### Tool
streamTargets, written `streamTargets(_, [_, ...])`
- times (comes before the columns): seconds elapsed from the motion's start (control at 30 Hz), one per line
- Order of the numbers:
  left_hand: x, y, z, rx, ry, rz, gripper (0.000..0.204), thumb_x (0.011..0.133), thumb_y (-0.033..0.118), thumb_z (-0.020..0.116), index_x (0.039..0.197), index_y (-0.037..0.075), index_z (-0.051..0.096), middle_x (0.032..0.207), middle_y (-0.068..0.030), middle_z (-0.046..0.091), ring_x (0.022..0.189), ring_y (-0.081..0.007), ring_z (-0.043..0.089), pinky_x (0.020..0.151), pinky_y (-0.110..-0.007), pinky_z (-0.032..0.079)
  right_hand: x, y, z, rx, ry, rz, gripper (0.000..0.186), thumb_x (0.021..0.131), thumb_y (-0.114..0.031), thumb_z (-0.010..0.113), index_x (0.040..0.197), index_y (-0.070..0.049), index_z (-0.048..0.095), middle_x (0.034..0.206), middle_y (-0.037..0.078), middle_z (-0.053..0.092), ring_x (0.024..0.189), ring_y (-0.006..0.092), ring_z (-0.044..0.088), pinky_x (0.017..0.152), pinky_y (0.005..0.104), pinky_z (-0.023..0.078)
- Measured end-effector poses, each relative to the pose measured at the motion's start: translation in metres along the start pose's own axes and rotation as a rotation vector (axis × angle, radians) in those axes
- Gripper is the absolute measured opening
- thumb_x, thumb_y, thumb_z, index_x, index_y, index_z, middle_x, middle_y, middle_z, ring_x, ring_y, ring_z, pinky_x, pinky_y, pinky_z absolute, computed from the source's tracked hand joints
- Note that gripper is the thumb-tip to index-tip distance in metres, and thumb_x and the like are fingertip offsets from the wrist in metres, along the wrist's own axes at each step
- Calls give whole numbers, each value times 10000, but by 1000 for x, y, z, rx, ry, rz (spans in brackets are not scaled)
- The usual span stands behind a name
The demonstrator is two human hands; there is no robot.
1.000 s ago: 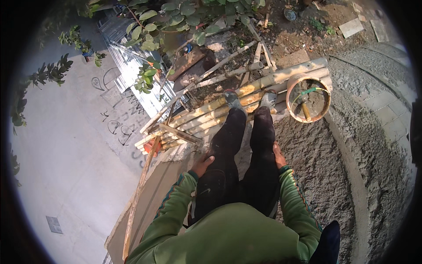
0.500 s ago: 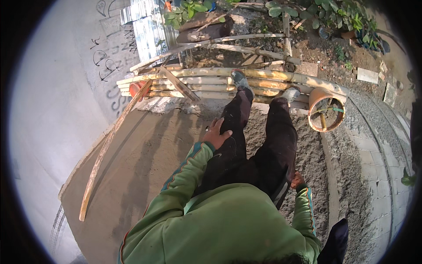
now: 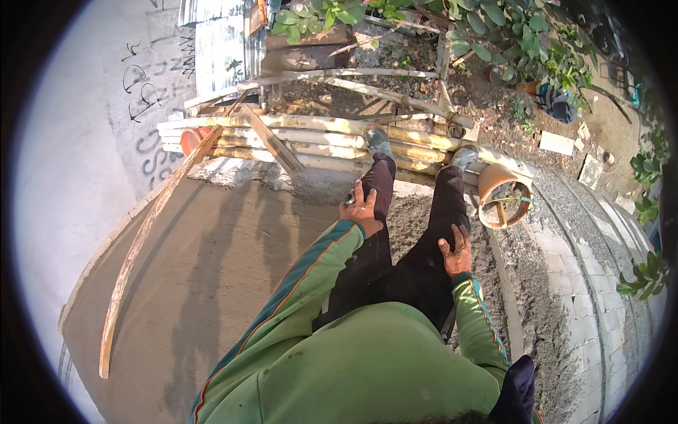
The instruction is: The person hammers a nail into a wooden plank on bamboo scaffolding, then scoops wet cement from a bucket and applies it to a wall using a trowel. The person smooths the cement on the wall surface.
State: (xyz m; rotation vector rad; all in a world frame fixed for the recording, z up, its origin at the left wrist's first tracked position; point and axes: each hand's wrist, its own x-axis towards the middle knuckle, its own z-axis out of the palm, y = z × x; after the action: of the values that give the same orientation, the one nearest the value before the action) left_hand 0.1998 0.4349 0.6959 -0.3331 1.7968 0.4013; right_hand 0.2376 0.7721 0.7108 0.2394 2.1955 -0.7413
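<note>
My left hand (image 3: 361, 213) rests on my left thigh, its fingers stretched out and slightly apart. A small dark, ring-like band (image 3: 349, 199) shows at one of its fingers. On my right thigh lies my right hand (image 3: 456, 254), fingers spread, with nothing in it. Dark trousers (image 3: 374, 258) cover both legs. My feet stand on a row of bamboo poles (image 3: 304, 136). Just right of my right foot is an orange bucket (image 3: 482, 210) holding grey material and a short wooden handle.
A long wooden strip (image 3: 141, 265) leans across the smooth grey plaster (image 3: 212, 275) at left. A short board (image 3: 272, 139) and a red container (image 3: 189, 141) are by the poles. Rough mortar and bare blocks (image 3: 575, 311) lie right. Leafy plants (image 3: 494, 28) grow beyond.
My right hand has come up from beside my hip onto my right thigh, its fingers now spread. My left hand stays on the left thigh. The view has shifted slightly.
</note>
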Motion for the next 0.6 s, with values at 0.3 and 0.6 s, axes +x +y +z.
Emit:
streamTargets(0.3, [26,31,33,28,163,20,978,898,560,692,1648,182,192,1694,-238,-21,1543,-469,192,1181,-689,237,35,-7,0,-481,-167,89,670,946,-575,608,1480,-178,529,1646,139,327,1540,328,261,1207,589,238])
streamTargets(0.6, [47,58,57,221,207,-82,935,946,654,539,1647,133,208,1699,-251,-16,1458,-453,399,1181,-698,207,44,4,-20,-343,-192,149,633,939,-569,632,1428,-169,586,1641,105,348,1550,307,244,1230,575,213])
